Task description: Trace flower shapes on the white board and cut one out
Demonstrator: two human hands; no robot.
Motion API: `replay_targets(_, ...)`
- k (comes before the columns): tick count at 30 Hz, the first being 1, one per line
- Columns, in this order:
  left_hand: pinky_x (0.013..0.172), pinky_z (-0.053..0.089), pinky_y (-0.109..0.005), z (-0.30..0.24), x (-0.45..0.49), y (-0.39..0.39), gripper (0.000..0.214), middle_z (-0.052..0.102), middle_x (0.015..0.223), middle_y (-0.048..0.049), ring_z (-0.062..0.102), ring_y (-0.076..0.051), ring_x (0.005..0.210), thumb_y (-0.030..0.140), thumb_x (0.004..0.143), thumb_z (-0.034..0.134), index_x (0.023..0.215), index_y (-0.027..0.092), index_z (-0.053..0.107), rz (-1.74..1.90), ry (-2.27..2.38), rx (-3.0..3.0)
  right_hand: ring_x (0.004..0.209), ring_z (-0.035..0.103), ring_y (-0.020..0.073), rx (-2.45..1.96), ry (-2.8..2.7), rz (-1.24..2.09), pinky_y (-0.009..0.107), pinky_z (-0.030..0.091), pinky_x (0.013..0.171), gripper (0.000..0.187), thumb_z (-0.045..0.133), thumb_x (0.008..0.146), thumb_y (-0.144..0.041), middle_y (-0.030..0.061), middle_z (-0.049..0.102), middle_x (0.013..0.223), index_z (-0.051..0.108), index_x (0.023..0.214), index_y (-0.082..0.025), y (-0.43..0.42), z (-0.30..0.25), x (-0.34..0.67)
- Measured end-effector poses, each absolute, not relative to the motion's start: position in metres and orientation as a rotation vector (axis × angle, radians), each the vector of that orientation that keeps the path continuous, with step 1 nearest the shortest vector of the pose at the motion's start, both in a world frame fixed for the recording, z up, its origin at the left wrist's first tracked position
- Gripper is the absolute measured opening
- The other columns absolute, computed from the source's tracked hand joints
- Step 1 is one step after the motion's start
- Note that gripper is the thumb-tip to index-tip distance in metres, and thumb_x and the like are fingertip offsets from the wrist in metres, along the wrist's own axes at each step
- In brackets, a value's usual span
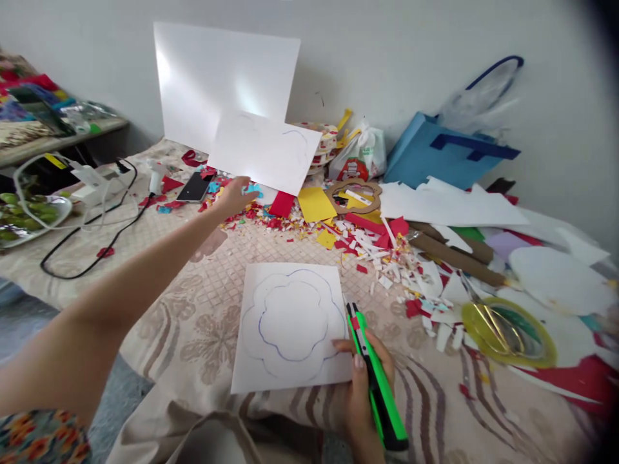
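My right hand [365, 380] is closed around a green utility knife [374, 380] with black parts, its tip pointing away from me. Fingers of that hand also rest on the right edge of a white paper square [293, 322], which carries two scalloped flower outlines, one inside the other, in blue. My left hand [236, 196] reaches far forward, its fingers apart at the lower edge of a tilted white sheet [264, 151] with a faint blue curve. Whether the fingers touch that sheet is unclear. Behind it, a larger white board [222, 77] leans on the wall.
Paper scraps [382, 258] litter the patterned cloth [203, 309]. A scalloped cardboard ring [355, 196], yellow tape roll [510, 332] and scissors [498, 325] lie right. A blue bag [435, 154] stands behind. Left are a phone [196, 186], a black cable [104, 254] and a fruit plate [36, 219].
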State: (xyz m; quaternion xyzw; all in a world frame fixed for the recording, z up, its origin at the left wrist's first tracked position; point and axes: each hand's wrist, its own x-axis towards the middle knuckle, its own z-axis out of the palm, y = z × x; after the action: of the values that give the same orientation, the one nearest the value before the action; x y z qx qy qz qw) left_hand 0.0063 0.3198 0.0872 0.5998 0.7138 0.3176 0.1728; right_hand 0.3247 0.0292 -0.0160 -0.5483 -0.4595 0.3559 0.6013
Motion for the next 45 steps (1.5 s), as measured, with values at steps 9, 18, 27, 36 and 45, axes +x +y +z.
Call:
replay_targets(9, 0.05, 0.049, -0.025, 0.063, 0.022, 0.22, 0.039, 0.071, 0.076, -0.0072, 0.067, -0.02, 0.066, 0.055, 0.08, 0.059, 0.08, 0.017, 0.068, 0.414, 1.428, 1.759, 0.077, 0.069, 0.0255, -1.266, -1.026, 0.676, 0.046, 0.051, 0.081, 0.031, 0.057, 0.085, -0.039, 0.0001, 0.07, 0.075, 0.06, 0.112, -0.025, 0.032, -0.008, 0.32)
replay_targets(18, 0.067, 0.052, -0.028, 0.054, 0.011, 0.219, 0.038, 0.072, 0.082, -0.0047, 0.066, -0.02, 0.075, 0.056, 0.07, 0.066, 0.085, 0.021, 0.07, 0.306, 1.082, 1.765, 0.085, 0.069, 0.0254, -1.104, -0.915, 0.79, 0.052, 0.05, 0.086, 0.046, 0.052, 0.088, -0.051, 0.0037, 0.071, 0.084, 0.048, 0.127, -0.027, 0.035, -0.008, 0.327)
replay_targets(27, 0.07, 0.051, -0.028, 0.041, 0.001, 0.258, 0.037, 0.073, 0.086, -0.0055, 0.066, -0.02, 0.079, 0.055, 0.075, 0.064, 0.088, 0.02, 0.071, 0.353, 0.962, 1.871, 0.074, 0.065, 0.0194, -0.954, -0.67, 1.278, 0.046, 0.054, 0.08, 0.06, 0.05, 0.075, -0.077, 0.003, 0.068, 0.08, 0.066, 0.099, -0.024, 0.136, 0.021, 0.361)
replay_targets(36, 0.073, 0.05, -0.027, 0.029, -0.01, 0.253, 0.04, 0.072, 0.091, -0.0051, 0.063, -0.019, 0.083, 0.053, 0.085, 0.052, 0.095, 0.02, 0.07, 0.43, 0.948, 1.912, 0.067, 0.06, 0.0129, -0.969, -0.748, 1.079, 0.038, 0.052, 0.079, 0.022, 0.071, 0.073, -0.033, -0.0039, 0.067, 0.073, 0.064, 0.091, -0.023, 0.204, 0.019, 0.338)
replay_targets(45, 0.071, 0.049, -0.028, 0.026, -0.02, 0.245, 0.041, 0.071, 0.094, -0.0048, 0.063, -0.019, 0.083, 0.05, 0.091, 0.043, 0.1, 0.02, 0.069, 0.461, 0.961, 1.852, 0.07, 0.063, 0.0154, -0.954, -0.89, 1.15, 0.035, 0.052, 0.072, 0.033, 0.069, 0.074, -0.046, 0.0002, 0.069, 0.078, 0.062, 0.098, -0.023, 0.208, 0.011, 0.284)
